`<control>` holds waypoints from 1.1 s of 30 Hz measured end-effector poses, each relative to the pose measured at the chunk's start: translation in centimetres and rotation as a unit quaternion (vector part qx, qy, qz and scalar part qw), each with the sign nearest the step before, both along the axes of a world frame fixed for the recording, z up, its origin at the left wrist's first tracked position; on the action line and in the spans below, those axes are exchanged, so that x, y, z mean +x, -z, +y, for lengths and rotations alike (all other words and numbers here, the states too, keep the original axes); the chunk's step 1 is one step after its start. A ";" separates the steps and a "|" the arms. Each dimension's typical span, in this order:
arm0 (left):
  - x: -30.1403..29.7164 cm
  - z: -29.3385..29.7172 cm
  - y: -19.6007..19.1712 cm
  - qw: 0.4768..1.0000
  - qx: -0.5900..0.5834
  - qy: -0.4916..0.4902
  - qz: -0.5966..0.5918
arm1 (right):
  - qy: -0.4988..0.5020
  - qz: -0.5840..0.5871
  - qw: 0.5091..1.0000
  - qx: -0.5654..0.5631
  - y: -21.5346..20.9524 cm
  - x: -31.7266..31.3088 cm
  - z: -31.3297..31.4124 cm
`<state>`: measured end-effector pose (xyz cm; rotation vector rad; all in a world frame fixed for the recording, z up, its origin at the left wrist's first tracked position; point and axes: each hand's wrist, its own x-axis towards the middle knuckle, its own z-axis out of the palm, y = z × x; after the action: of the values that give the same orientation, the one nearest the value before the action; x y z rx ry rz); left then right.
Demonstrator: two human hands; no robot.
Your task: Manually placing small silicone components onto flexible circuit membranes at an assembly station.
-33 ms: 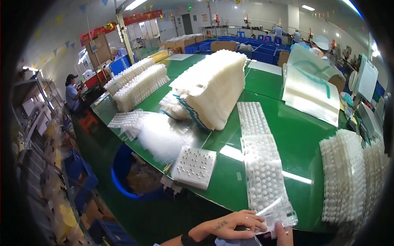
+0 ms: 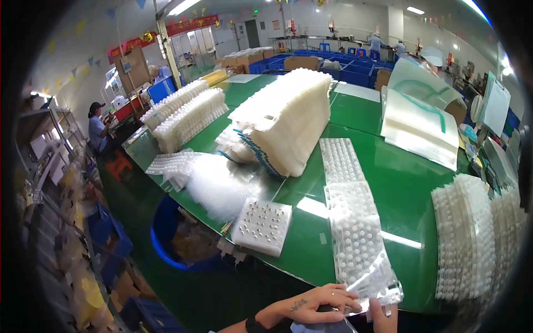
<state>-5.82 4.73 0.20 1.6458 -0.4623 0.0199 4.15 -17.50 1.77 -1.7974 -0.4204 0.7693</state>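
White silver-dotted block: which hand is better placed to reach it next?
Probably the left hand: it is nearer the white block; the right hand is farther right. Both are by the blister tray.

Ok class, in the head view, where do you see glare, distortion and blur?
Head view: white glare streaks the green table beside the domed plastic sheet; head view: table's near edge curves, picture corners black; head view: far-left shelving looks smeared.

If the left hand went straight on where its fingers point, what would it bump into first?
Probably the right hand, just to the right of the left hand's fingertips, near the clear plastic tray's lower end. Depth there is hard to judge.
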 end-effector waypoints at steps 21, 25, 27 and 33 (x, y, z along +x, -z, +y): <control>1.0 -1.3 -1.5 0.969 -0.039 -0.244 0.005 | 0.449 -0.070 0.865 0.213 -8.0 12.3 -20.4; 0.6 -0.5 -1.6 0.968 0.034 -0.248 0.019 | 0.467 -0.593 0.651 -0.083 -8.6 11.7 -17.2; 1.8 -0.1 0.3 0.974 0.047 -0.223 0.008 | 0.430 -0.713 0.539 -0.127 -10.3 9.1 -12.5; 1.3 1.2 0.2 0.972 0.151 -0.174 -0.043 | -0.206 -0.449 0.869 -0.029 -6.8 7.7 5.7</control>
<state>-4.48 5.96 0.01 2.0158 -0.2435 0.2972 11.81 -11.84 8.61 -2.0747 -1.4396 0.1537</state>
